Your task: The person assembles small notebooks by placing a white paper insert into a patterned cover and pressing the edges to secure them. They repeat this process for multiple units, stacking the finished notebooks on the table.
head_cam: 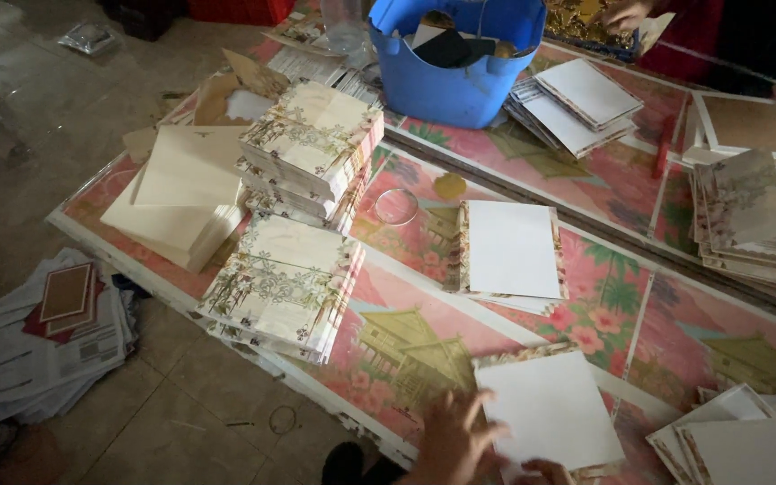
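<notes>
A: Your white card (551, 406) lies face-down at the near edge of the floral-print tabletop (675, 332), on top of a patterned sheet.

B: And your left hand (449, 440) is on it, fingers spread, pressing its left edge. Your right hand (542, 471) barely peeks in at the card's bottom edge; I cannot tell how its fingers sit.

A: Just beyond, a second white card (511, 249) rests on its own small pile.

B: Further left, two stacks of flowered cards (291, 278), one nearer, one farther, with cream envelopes (181, 193) beside them.

A: A blue tub (451, 76) sits at the far side, and someone else's hand (623, 13) works beyond it.
</notes>
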